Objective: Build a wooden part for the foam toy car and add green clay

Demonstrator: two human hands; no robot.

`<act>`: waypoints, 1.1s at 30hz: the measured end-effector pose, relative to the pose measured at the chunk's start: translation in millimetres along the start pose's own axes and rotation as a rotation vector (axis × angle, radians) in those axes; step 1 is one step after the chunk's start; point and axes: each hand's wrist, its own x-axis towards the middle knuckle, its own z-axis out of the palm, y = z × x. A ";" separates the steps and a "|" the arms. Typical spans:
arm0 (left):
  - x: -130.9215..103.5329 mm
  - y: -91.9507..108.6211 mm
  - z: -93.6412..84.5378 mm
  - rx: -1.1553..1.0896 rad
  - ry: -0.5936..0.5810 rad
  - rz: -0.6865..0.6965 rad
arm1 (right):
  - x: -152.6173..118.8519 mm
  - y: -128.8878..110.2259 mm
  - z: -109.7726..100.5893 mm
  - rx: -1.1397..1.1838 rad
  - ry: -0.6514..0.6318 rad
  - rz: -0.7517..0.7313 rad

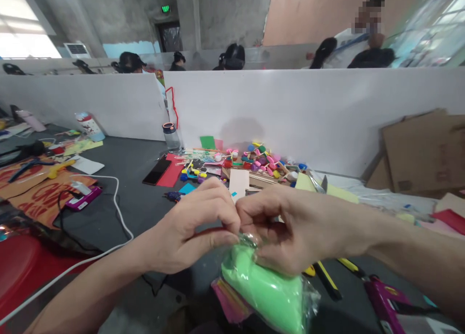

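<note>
A clear plastic bag with a soft bright green mass (263, 288) inside hangs below my hands, near the table's front edge. My left hand (203, 227) is closed, its thumb and fingers pinching the gathered top of the bag. Close against it, my right hand (279, 232) grips the same top with curled fingers, its thumb pressing on the plastic. What the green mass is made of I cannot tell for sure. Behind the bag, lower left, some pink and yellow sheets (232, 302) show. A yellow-and-black cutter (328, 280) lies to the right of the bag.
Colourful small pieces (261, 159) are heaped at the back by a white partition (308, 116). A phone (157, 171), a water bottle (171, 137) and a white cable (118, 203) are to the left. Cardboard (425, 155) leans at right; a purple tool (388, 297) lies nearer. Other people sit beyond the partition.
</note>
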 end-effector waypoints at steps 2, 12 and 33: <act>-1.1 0.6 -0.8 -0.131 -0.062 -0.095 | -6.9 0.7 6.3 -0.056 0.096 -0.039; -5.8 -2.2 1.1 -0.142 -0.041 -0.163 | -21.7 23.1 4.8 -0.394 0.469 -0.457; 4.9 -13.5 4.1 0.085 0.002 0.155 | -16.7 24.3 7.4 -0.411 0.487 -0.553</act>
